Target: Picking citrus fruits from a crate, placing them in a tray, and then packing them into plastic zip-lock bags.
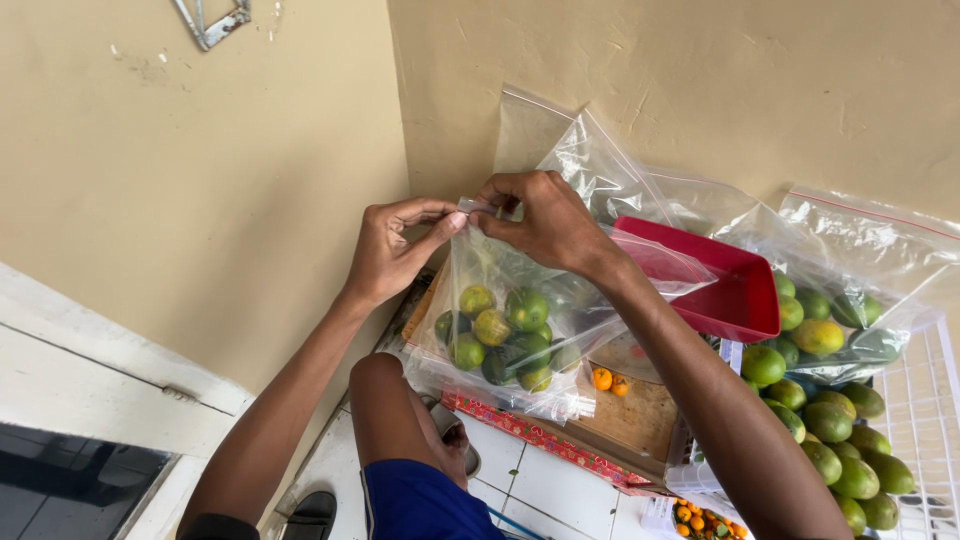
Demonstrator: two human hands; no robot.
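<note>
The plain cream plaster wall (pixel 200 170) fills most of what lies beyond my hands, meeting a second wall at a corner just past my left hand; a small bent metal bracket (pixel 212 20) hangs high above my left hand. Below my arms is a white tiled floor (pixel 520 470), and at my left elbow a white painted ledge (pixel 90 360).

To the right of my right forearm a white wire rack (pixel 925 380) holds a heap of green-and-yellow citrus fruit (pixel 835 430), with a red rectangular plastic tray (pixel 725 285) resting on top and more clear zip bags (pixel 860 260) leaning on the wall behind it. Under my hands a brown wooden board (pixel 625 410) carries two small orange fruits (pixel 610 381).

Between my hands hangs the clear plastic zip bag (pixel 510 330), its lower half filled with about ten green citrus fruits. The filling looks done; what seems left is the closing of the top strip, which I judge only partly sealed, since I cannot see the whole seam.

My left hand (pixel 395 250) pinches the bag's top edge between thumb and forefinger. My right hand (pixel 545 220) pinches the same edge just beside it, fingertips nearly touching.
</note>
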